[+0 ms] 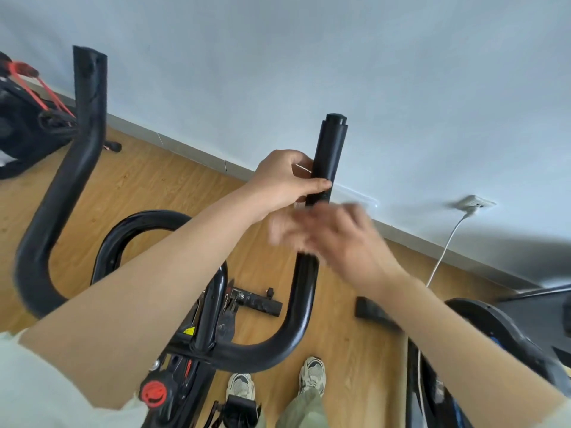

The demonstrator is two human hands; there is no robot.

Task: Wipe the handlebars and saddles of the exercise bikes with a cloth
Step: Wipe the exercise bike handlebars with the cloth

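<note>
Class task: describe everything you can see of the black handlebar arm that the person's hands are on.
The handlebar arm is a black tube. Its upper grip looks matte and foam-like, and the lower part looks glossy, like painted metal. It ends in a round cap, stands nearly upright, then curves at the bottom into the crossbar. The left hand grips it below the cap, thumb across its front. The right hand, motion-blurred, covers the stretch beneath; its hold cannot be told.
</note>
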